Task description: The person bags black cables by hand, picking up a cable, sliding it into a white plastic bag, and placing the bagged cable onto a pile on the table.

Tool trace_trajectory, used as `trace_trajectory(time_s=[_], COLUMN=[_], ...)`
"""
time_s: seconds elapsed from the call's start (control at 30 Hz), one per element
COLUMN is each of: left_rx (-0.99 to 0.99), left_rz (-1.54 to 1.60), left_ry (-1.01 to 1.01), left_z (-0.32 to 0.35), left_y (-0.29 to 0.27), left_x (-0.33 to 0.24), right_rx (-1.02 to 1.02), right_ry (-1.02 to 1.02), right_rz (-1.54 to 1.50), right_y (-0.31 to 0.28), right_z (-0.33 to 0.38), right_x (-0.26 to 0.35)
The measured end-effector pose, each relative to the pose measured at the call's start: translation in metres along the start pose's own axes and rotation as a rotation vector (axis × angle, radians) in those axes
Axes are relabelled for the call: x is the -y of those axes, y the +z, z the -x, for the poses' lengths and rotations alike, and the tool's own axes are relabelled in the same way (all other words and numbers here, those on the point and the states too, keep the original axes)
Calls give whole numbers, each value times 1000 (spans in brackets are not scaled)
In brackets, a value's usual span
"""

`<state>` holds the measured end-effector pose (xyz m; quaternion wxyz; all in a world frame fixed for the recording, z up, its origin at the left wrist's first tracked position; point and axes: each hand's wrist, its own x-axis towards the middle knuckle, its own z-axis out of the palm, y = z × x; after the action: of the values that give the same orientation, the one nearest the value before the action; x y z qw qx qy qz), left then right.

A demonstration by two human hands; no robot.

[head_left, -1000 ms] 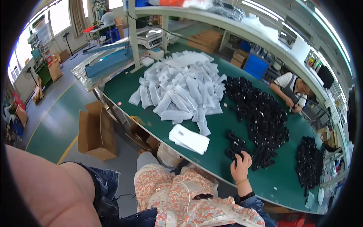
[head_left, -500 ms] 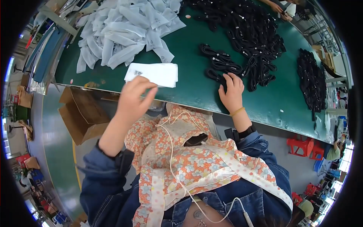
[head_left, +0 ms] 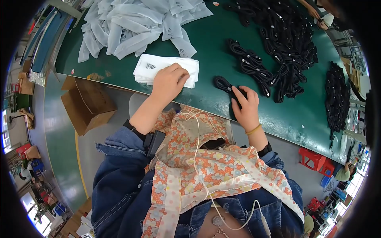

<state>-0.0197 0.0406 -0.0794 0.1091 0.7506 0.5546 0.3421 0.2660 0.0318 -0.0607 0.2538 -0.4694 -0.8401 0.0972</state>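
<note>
A stack of flat white plastic bags [head_left: 145, 68] with dark print lies near the table's front edge. My left hand [head_left: 170, 81] rests on its right part, fingers bent and thumb close to the index finger, at the top bag. How much of that bag is pinched, the hand hides. My right hand [head_left: 247, 108] is closed over one end of a coiled black cable [head_left: 222, 83], which lies on the table. The cable's other looped end sticks out to the left of my fingers. Beyond it lie a few more coiled black cables [head_left: 251, 63].
On the green table [head_left: 216, 106], a heap of filled pale bags [head_left: 135, 25] lies far left. A big pile of black cables [head_left: 291, 35] is far right, another cable pile [head_left: 336, 97] at the right edge. An open cardboard box [head_left: 88, 105] stands below the table. Another person's hand [head_left: 319, 22] shows top right.
My left hand has moved forward and right onto the bag stack. My right hand has drawn the coiled cable nearer, apart from the other cables. The whole view has shifted a little.
</note>
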Motion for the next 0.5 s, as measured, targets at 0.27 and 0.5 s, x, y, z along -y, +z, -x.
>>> trace_trajectory(time_s=[0.27,0.5], left_rx=[-17,16], left_rz=[260,332], left_ry=[-267,-344], left_z=[0,1], left_y=[-4,-7], left_x=[-6,-8], right_rx=[7,-71], right_ry=[4,-188], right_rz=[-183,-127], right_y=[-4,2], right_z=[-9,-34], right_x=[5,21])
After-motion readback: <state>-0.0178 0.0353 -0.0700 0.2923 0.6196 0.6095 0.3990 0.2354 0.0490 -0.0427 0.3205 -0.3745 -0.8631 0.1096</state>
